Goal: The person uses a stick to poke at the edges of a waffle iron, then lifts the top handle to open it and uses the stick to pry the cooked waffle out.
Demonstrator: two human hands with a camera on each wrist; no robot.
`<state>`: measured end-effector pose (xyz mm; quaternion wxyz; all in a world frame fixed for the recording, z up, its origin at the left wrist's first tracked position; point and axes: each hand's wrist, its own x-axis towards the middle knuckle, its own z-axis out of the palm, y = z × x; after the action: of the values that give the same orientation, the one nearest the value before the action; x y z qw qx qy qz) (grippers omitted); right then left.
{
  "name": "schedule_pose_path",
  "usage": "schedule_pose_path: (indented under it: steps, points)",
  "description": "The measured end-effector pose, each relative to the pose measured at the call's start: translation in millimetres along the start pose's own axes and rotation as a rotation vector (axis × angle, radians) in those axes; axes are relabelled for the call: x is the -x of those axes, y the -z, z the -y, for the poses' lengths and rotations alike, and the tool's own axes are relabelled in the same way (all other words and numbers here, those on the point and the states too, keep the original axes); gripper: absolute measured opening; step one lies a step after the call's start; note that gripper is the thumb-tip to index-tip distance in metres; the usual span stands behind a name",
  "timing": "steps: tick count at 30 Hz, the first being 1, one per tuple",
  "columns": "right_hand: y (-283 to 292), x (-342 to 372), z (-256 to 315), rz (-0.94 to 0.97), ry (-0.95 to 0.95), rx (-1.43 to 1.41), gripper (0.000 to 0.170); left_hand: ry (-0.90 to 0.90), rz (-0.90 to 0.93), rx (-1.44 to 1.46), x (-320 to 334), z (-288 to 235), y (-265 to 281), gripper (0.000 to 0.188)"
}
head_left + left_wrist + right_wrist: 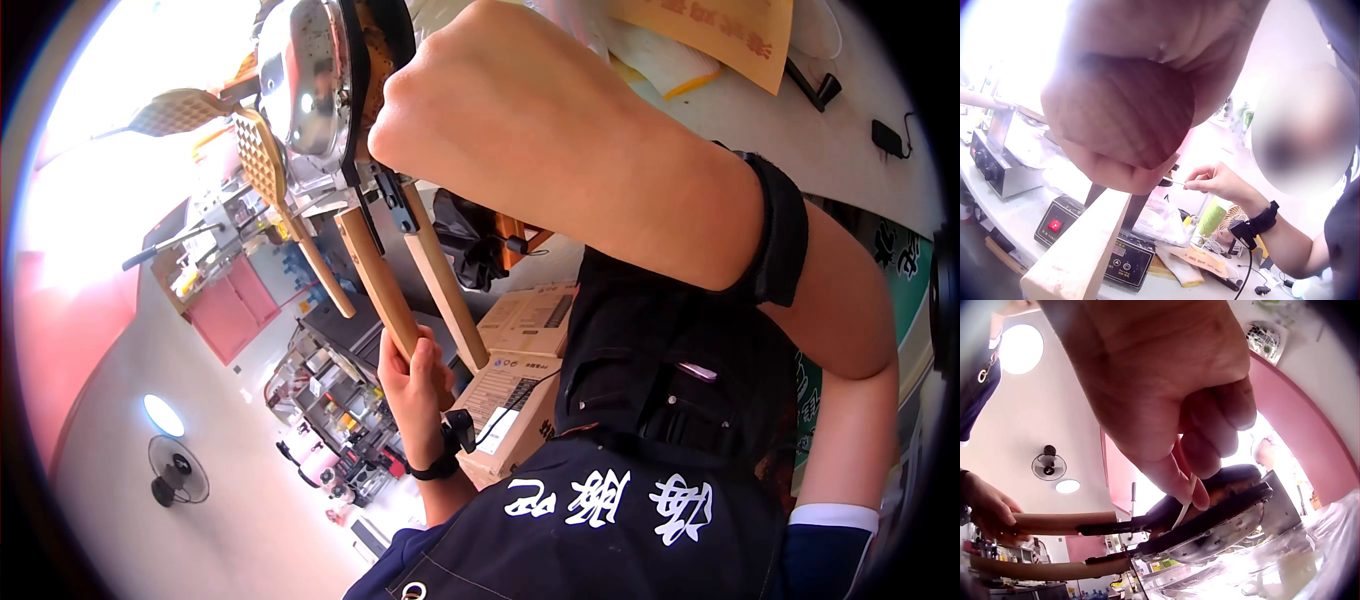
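Note:
A hinged baking pan (305, 85) with silver domed outsides and black rims has its two halves slightly parted. Something brown (374, 65) shows between them. My left hand (412, 378) has its fingers wrapped around one wooden handle (372, 275) of the pan. The other wooden handle (443, 285) runs beside it, ungripped. Over the parted rims, my right hand (1166, 394) pinches a thin white stick (1182, 514) between thumb and finger, and its lower end reaches into the gap. In the head view the stick is hidden behind that hand.
Golden grid-patterned paddles (262, 160) stand beside the pan. A control box with a red switch (1055, 225) sits on the white counter, near a clear plastic bag (1163, 222) and brown paper (1207, 259). Cardboard boxes (510, 390) are stacked below the handles.

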<state>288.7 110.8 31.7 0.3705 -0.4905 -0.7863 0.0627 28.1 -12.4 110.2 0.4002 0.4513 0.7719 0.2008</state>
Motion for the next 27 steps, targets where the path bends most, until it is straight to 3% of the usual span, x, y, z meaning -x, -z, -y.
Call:
schedule_pose_path:
  steps: [3, 5, 6, 8, 11, 13, 15, 17, 27]
  points:
    - [-1, 3, -5, -0.054, 0.027, 0.020, 0.007, 0.044, -0.011, 0.052, 6, -9, 1, 0.019]
    - [4, -1, -15, -0.005, 0.057, -0.313, 0.007, 0.039, -0.014, 0.041, 8, -11, 0, 0.019]
    - [9, 1, -16, -0.005, 0.059, -0.313, 0.007, 0.035, -0.016, 0.030, 8, -10, 0, 0.019]
    - [27, 3, -18, -0.044, 0.082, -0.057, 0.005, 0.030, -0.023, 0.020, 10, -8, -7, 0.019]
    - [10, 7, -26, -0.162, 0.017, -0.123, 0.004, 0.040, 0.027, -0.015, 8, 6, -2, 0.022]
    - [-2, 6, -28, -0.153, -0.010, -0.128, 0.004, -0.042, 0.074, -0.030, 4, 17, -4, 0.022]
    - [-8, 7, -28, -0.142, -0.039, -0.131, 0.004, 0.030, 0.101, 0.042, 5, 16, -12, 0.022]
    - [-7, 7, -27, -0.220, -0.049, -0.191, 0.005, -0.030, 0.090, 0.082, 2, 20, -21, 0.022]
    - [3, 4, -21, -0.093, -0.065, -0.169, 0.011, 0.032, 0.175, 0.253, 8, 1, 6, 0.030]
